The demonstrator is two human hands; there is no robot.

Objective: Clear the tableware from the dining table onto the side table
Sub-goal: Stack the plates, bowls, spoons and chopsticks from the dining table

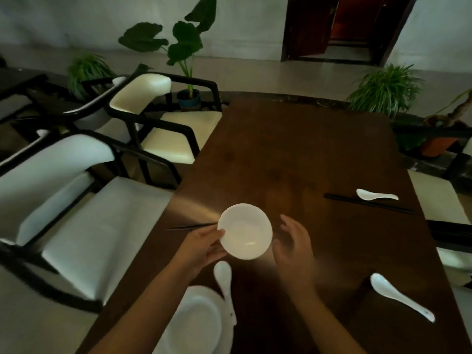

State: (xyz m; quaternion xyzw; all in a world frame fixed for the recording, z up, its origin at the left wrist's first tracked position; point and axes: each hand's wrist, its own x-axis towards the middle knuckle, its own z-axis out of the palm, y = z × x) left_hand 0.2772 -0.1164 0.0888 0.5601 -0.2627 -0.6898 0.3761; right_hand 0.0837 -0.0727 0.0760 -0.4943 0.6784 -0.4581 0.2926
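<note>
My left hand point(204, 247) grips the left rim of a small white bowl point(245, 231), held above the dark wooden dining table point(293, 154). Just right of the bowl my right hand point(293, 245) hovers, fingers apart and blurred, not touching it. Black chopsticks point(191, 227) lie on the table behind my left hand. Below the bowl a white spoon point(223, 279) rests beside white plates point(196, 325) at the near edge. Another white spoon point(401, 296) lies near right. A third spoon point(376, 194) and black chopsticks point(367, 203) lie farther right.
Cream-cushioned chairs with dark frames point(84, 205) point(166, 123) line the table's left side. Another chair seat point(439, 198) sits at the right. Potted plants point(184, 47) point(385, 90) stand beyond the table, and a dark doorway point(344, 29) is at the back.
</note>
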